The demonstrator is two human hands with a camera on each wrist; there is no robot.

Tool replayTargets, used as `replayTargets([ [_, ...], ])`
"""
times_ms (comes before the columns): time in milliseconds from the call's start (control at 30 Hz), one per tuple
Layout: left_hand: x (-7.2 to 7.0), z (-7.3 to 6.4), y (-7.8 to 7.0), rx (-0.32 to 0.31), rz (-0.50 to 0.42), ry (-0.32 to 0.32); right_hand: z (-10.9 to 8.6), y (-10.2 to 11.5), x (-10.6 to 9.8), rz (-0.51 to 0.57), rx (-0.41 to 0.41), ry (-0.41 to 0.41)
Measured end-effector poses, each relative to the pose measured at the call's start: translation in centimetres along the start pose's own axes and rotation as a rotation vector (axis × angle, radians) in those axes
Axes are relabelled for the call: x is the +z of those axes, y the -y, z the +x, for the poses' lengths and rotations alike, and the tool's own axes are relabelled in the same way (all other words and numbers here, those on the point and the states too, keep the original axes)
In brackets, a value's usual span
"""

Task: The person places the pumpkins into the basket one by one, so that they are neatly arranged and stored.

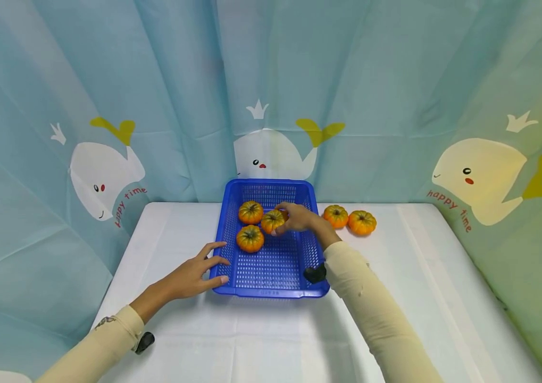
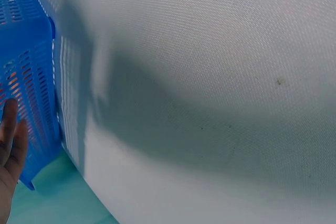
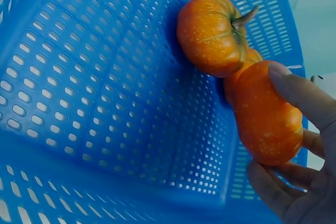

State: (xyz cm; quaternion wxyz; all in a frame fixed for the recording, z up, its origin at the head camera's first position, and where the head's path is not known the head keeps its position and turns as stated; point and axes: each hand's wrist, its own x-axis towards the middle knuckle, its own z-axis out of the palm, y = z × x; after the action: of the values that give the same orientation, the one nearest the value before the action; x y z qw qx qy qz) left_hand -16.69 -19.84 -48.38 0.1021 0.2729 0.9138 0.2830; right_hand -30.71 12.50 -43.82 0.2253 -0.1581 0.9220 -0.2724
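Note:
A blue plastic basket with perforated walls stands at the table's back edge. My right hand reaches into it and grips a small orange pumpkin, thumb on one side and fingers on the other, as the right wrist view shows. Beside the held pumpkin are two more, a rear pumpkin and a front pumpkin, inside the basket's left half. My left hand is at the basket's left rim with its fingers spread and extended; whether they touch the rim is hard to tell.
Two more pumpkins, a nearer one and a farther-right one, lie on the white table right of the basket. A blue-green curtain with whale prints hangs behind the table and along its sides.

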Motion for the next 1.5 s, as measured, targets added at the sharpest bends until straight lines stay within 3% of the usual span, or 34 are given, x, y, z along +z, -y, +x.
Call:
replayTargets([
  [267, 0.3, -0.1, 0.2, -0.005, 0.001, 0.002, 0.8, 0.1, 1.0, -0.02, 0.022, -0.01],
  [700, 0.4, -0.1, 0.2, -0.007, 0.0, 0.0, 1.9, -0.3, 2.4, 0.04, 0.085, 0.002],
  [1000, 0.1, -0.1, 0.0, -0.003, -0.005, -0.012, 2.4, -0.3, 2.8, 0.02, 0.038, 0.07],
  [1267, 0.1, 0.0, 0.0, -0.001, -0.001, -0.008, 2.3, 0.4, 3.1, 0.065, 0.055, 0.126],
  [1500, -0.1, 0.1, 0.0, 0.001, -0.005, 0.004, 2.5, 0.5, 3.7, 0.086, 0.038, 0.101],
])
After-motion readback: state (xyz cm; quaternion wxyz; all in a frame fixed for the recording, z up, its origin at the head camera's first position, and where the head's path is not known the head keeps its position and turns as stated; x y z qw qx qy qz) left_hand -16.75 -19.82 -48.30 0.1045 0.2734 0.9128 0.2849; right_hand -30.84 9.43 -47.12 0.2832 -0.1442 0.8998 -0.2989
